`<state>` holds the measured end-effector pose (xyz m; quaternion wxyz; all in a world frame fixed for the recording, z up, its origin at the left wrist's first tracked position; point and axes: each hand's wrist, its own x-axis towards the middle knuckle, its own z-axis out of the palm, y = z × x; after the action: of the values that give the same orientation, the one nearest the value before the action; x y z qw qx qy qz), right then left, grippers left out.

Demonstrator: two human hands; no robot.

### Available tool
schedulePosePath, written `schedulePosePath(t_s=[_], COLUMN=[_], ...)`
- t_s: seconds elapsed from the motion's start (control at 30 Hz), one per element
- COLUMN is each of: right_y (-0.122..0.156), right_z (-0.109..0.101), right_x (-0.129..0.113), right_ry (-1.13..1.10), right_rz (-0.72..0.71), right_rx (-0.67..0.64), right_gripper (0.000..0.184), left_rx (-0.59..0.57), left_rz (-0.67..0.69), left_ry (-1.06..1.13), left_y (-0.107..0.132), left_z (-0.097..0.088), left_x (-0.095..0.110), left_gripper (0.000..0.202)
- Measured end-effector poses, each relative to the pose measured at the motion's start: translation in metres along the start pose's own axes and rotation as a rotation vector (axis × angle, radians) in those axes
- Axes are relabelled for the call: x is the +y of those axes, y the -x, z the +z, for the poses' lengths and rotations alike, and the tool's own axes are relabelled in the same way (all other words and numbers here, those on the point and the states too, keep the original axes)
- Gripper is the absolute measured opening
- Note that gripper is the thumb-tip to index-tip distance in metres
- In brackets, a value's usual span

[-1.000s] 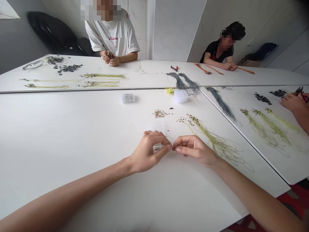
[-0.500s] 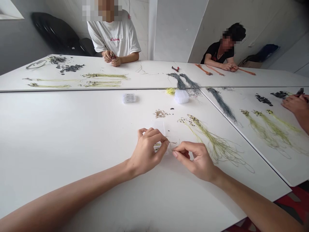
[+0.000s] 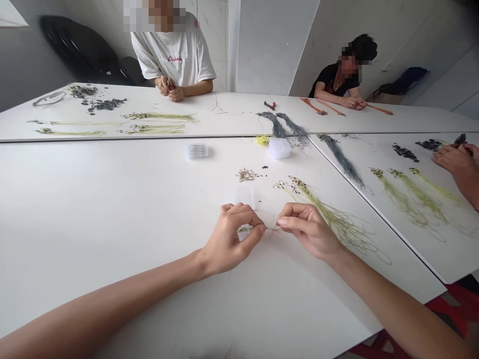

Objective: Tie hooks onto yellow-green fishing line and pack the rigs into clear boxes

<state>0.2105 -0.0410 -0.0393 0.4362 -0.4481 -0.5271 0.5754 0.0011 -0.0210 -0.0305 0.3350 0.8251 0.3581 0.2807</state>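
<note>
My left hand (image 3: 237, 232) is closed in a pinch on a thin brown fishing hook (image 3: 274, 230), whose small looped end sticks out to the right of the fingertips. My right hand (image 3: 309, 227) is pinched just to the right of it, with a fine pale fishing line (image 3: 273, 219) by its fingertips. Partly hidden behind my left hand stands a clear plastic box (image 3: 244, 197). Beyond it lie a pile of loose brown hooks (image 3: 246, 174) and some tiny black pieces (image 3: 265, 167). Right of my right hand is a bundle of yellow-green lines with hooks (image 3: 329, 207).
On the white table (image 3: 112, 209) stand two more clear boxes, one left (image 3: 197, 151) and one right (image 3: 280, 148), beside yellow strands (image 3: 262, 140). Grey line bundles (image 3: 342, 159) lie to the right. Two people sit across; another person's hand (image 3: 454, 158) works at right.
My right hand has risen and moved slightly right, away from my left fingertips. My left hand keeps its pinch on the hook, now lower. The view has shifted slightly.
</note>
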Motion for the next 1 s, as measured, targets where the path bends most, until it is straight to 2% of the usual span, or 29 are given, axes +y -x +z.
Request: schedulePosePath(t_s=[0.13,0.3,0.43,0.57,0.7,1.0], right_y=[0.01,0.011,0.005,0.003,0.003,0.001], right_z=[0.008,0.021,0.017,0.008,0.002,0.003], right_x=[-0.004,0.004,0.009,0.006,0.003,0.009], right_ry=[0.116,0.161,0.118,0.081,0.001,0.071], right_rz=[-0.066,-0.012,0.028,0.007,-0.003,-0.006], right_rx=[-0.009,-0.038,-0.005,0.048,0.005,0.016], right_gripper=[0.022,0.032,0.028,0.018,0.01,0.012], left_rx=[0.072,0.146,0.16,0.159,0.145,0.048], left_rz=[0.003,-0.05,-0.07,-0.06,-0.059,-0.077], left_ry=[-0.07,-0.014,0.088,0.105,0.126,0.11], left_y=[-0.001,0.0,0.0,0.0,0.001,0.0], left_z=[0.002,0.003,0.003,0.003,0.003,0.001], left_x=[0.0,0.0,-0.001,-0.002,-0.003,-0.002], left_gripper=[0.018,0.019,0.023,0.023,0.022,0.015])
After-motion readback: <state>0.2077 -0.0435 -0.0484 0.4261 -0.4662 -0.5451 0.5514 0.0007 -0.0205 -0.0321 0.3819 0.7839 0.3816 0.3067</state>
